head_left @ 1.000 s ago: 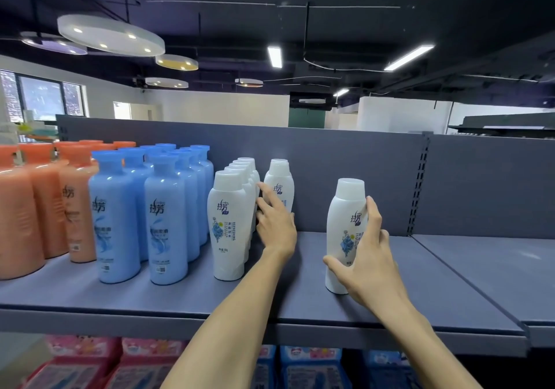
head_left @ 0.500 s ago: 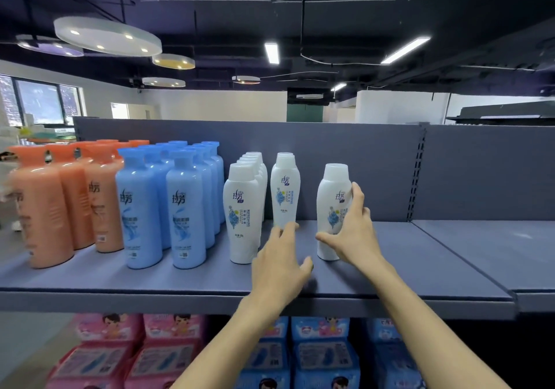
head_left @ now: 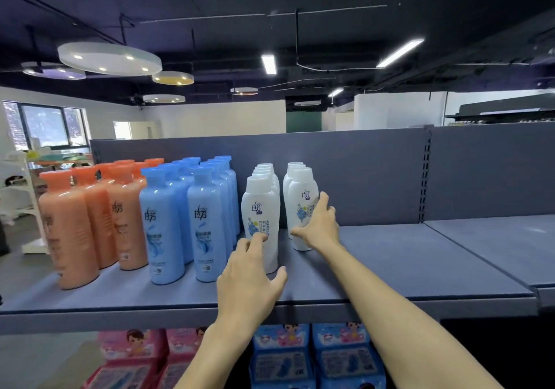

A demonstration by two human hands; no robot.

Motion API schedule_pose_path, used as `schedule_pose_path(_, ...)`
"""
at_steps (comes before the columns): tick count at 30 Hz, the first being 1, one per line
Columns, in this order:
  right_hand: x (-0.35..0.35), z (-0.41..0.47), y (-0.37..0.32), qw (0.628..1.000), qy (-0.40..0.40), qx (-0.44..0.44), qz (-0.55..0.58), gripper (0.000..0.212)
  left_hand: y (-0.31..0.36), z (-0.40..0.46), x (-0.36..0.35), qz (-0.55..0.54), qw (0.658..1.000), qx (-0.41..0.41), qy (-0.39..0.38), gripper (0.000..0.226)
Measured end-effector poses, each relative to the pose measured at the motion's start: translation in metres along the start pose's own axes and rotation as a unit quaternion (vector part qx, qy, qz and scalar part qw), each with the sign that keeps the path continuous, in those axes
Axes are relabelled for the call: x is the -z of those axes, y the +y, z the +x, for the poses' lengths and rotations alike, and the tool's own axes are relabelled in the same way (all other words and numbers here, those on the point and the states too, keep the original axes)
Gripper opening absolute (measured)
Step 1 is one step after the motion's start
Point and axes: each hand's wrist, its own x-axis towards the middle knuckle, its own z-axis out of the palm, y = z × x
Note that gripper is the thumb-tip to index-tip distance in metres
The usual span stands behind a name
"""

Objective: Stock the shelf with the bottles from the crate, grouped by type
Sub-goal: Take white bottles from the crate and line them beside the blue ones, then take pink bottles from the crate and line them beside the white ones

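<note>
While the right hand (head_left: pixel 319 227) curls around the lower body of a white bottle (head_left: pixel 301 205), thumb on the near face and fingers wrapped to its right side, that bottle stands upright on the grey shelf (head_left: pixel 405 271) at the front of the second white row, two more white caps visible directly behind it. Left hand (head_left: pixel 247 277) is spread with fingers apart, holding nothing; its fingertips (head_left: pixel 260 237) touch the lower front of the lead bottle of the first white row (head_left: pixel 260 208), just beside the gripped one. Blue bottles (head_left: pixel 183 223) stand in two rows left of the white ones, orange bottles (head_left: pixel 87 223) further left, all upright. Pink packs (head_left: pixel 135 355) and blue packs (head_left: pixel 315 355) sit on the level below. No crate in view.
</note>
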Motion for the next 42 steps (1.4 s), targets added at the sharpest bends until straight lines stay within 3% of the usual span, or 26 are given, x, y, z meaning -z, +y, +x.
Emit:
schedule_pose_path(13,-0.007,-0.001,-0.008,1.0,0.017,0.003,-0.018,0.079,0.009,0.008,-0.006,-0.014,0.999,0.011,-0.026,0.051)
schedule_pose_path(18,0.005,-0.021,-0.012,1.0,-0.018,0.001,-0.021,0.095,0.011,-0.004,0.0,-0.012,0.999,-0.012,-0.027,0.049)
schedule_pose_path(20,0.017,-0.038,-0.009,0.999,-0.033,0.023,-0.021,0.093,0.004,-0.012,0.005,-0.016,0.999,-0.024,-0.019,0.05)
schedule_pose_path(24,0.036,-0.086,0.003,0.994,-0.031,0.101,-0.002,0.065,-0.002,-0.029,0.013,-0.034,0.999,-0.03,-0.007,0.051)
schedule_pose_path(29,0.052,-0.117,-0.002,0.991,-0.023,0.133,-0.003,0.064,0.007,-0.034,0.019,-0.03,0.998,-0.046,-0.016,0.052)
schedule_pose_path(33,0.052,-0.181,0.024,0.979,-0.043,0.183,0.077,0.056,-0.011,-0.073,0.016,-0.102,0.99,-0.095,-0.017,0.047)
schedule_pose_path(37,0.023,-0.248,0.093,0.977,-0.135,0.142,0.082,0.048,-0.052,-0.157,-0.026,-0.147,0.983,-0.041,-0.098,0.047)
schedule_pose_path(42,-0.065,-0.307,0.232,0.957,-0.285,-0.037,-0.049,0.053,-0.12,-0.282,-0.13,-0.096,0.939,0.136,-0.303,0.051)
